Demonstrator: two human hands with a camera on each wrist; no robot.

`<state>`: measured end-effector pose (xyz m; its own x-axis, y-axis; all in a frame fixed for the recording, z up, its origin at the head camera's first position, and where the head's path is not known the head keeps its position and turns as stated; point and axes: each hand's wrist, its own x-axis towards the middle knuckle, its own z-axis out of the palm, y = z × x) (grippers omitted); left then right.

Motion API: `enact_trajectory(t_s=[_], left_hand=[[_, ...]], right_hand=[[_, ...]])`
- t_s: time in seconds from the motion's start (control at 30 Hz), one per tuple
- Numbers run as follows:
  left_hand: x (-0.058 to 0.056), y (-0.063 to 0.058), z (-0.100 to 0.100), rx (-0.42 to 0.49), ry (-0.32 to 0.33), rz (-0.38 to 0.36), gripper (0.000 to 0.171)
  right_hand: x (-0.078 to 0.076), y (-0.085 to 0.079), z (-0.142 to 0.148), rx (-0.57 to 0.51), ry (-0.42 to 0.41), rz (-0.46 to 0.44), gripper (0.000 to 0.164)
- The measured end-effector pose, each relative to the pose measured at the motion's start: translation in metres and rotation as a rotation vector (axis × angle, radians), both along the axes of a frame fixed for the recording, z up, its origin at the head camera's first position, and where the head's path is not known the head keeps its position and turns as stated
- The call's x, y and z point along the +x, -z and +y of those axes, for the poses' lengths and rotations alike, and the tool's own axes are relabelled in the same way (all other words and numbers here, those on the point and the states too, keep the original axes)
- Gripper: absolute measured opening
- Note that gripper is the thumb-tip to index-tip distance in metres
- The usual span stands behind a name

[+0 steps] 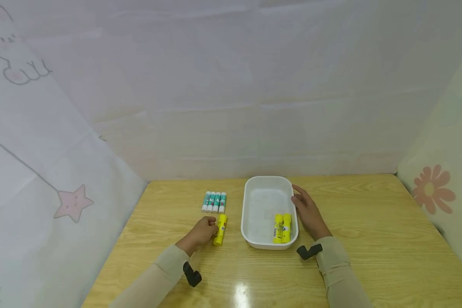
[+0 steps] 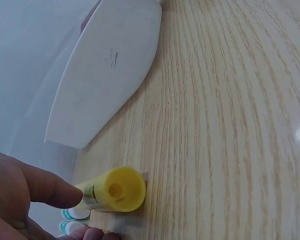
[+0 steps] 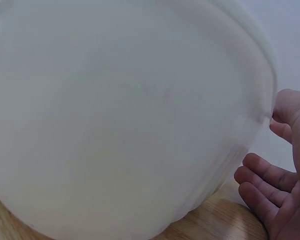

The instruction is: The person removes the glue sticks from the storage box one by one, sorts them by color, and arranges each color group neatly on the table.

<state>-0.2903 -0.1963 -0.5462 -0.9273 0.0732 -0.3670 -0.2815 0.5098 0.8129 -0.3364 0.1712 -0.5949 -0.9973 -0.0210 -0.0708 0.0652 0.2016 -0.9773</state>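
My left hand (image 1: 203,233) is at a yellow glue stick (image 1: 220,229) lying on the table, thumb on one side and curled fingers on the other. In the left wrist view, the end of that glue stick (image 2: 124,190) faces the camera. My right hand (image 1: 309,212) holds the right side of a white plastic tray (image 1: 269,246), thumb at its rim. The right wrist view shows the other fingers (image 3: 262,182) loosely bent beside the tray's outer wall (image 3: 125,120). Two yellow glue sticks (image 1: 282,228) lie side by side in the tray's near right corner.
Several smaller teal-and-white glue sticks (image 1: 214,202) lie in a row behind my left hand. The wooden table (image 1: 369,239) ends at a pale cloth backdrop (image 1: 254,107), with printed cloth on both sides.
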Motion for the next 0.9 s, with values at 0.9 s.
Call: enact_trajectory(t_s=[0.9], left_hand=[[0.0008,0.0016,0.0034,0.027,-0.011,-0.027,0.048]], right_hand=[[-0.0001,0.0014,0.001,0.023,-0.003,0.024,0.05]])
